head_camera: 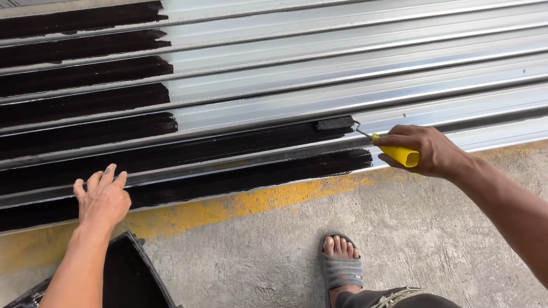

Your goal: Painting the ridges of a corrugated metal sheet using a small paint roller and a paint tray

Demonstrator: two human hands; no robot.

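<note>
My right hand (427, 151) grips the yellow handle of a small paint roller (337, 123). The roller's black sleeve lies against a slat of a silver metal roller shutter (354, 51). Black paint (85, 105) covers the left ends of the upper slats and reaches further right along the two lowest slats. My left hand (103, 199) rests flat, fingers spread, on the painted bottom slat at the left.
A black paint tray (131, 274) sits on the concrete floor (434, 228) under my left forearm. A yellow painted strip (274, 199) runs along the shutter's base. My foot in a grey sandal (341, 262) stands at the bottom centre.
</note>
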